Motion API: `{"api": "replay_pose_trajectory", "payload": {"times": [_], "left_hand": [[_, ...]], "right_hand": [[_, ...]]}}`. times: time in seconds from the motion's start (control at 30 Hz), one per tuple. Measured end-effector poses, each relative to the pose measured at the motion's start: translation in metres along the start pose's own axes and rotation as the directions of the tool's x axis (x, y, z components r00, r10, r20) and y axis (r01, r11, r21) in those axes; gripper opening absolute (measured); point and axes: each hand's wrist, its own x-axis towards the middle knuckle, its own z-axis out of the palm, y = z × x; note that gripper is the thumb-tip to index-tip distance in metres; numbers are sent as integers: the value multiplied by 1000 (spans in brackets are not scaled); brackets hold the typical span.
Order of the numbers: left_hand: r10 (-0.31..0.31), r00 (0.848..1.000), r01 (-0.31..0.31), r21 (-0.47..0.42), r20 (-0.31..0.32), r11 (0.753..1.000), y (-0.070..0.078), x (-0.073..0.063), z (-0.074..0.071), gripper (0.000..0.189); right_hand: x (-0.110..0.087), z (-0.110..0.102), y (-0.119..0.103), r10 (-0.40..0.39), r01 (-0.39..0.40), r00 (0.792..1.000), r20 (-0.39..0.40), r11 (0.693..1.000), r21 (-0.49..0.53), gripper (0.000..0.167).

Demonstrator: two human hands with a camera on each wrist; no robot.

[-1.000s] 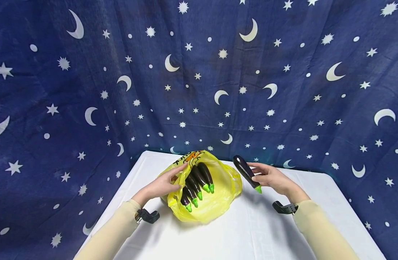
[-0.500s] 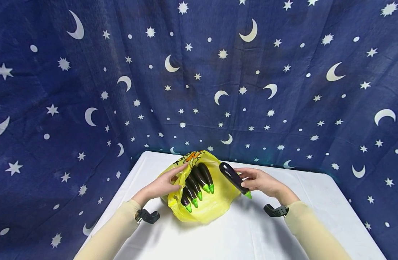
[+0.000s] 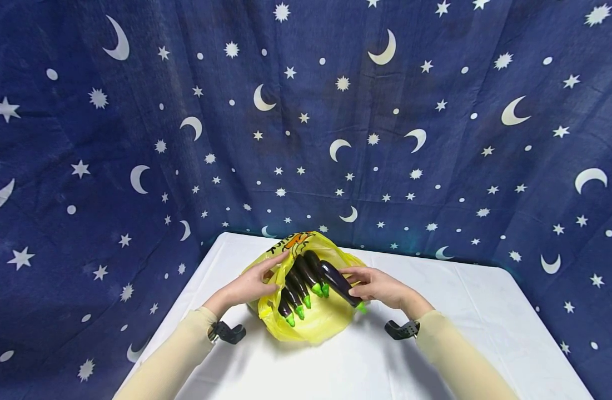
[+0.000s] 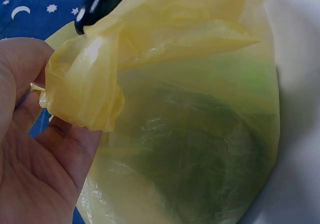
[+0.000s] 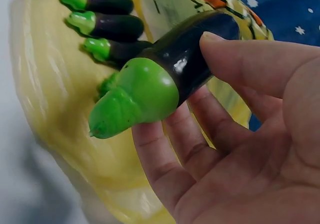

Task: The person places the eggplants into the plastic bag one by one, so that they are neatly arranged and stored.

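A yellow plastic bag (image 3: 331, 325) lies on its side on the table, its mouth facing the person. Several dark eggplants (image 3: 297, 283) with green stems rest in a row inside. My left hand (image 3: 250, 283) pinches the bag's rim at its left; in the left wrist view the bunched plastic (image 4: 85, 83) sits between thumb and fingers. My right hand (image 3: 381, 286) grips another eggplant (image 3: 338, 282) at the right of the mouth, thumb on top and fingers beneath. Its stem (image 5: 132, 96) points toward the person, and its dark end overlaps the bag's opening.
The table has a white cloth (image 3: 436, 333). Behind and to the left hangs a dark blue curtain (image 3: 306, 139) printed with moons and stars. Each wrist wears a black strap (image 3: 403, 329).
My right hand has carried its eggplant leftward, from the right of the bag to over its mouth. The left hand has stayed at the bag's rim.
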Motion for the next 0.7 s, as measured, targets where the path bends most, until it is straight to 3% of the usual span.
{"api": "replay_pose_trajectory", "payload": {"times": [0.23,0.7], "left_hand": [[-4,1000,4,12,2,1000,0,0,1,86],[14,1000,-14,5,2,1000,1,1,1,85]], "right_hand": [[17,20,7,41,-41,998,-38,999,-5,62],[50,46,14,67,-83,961,-267,995,-49,57]]}}
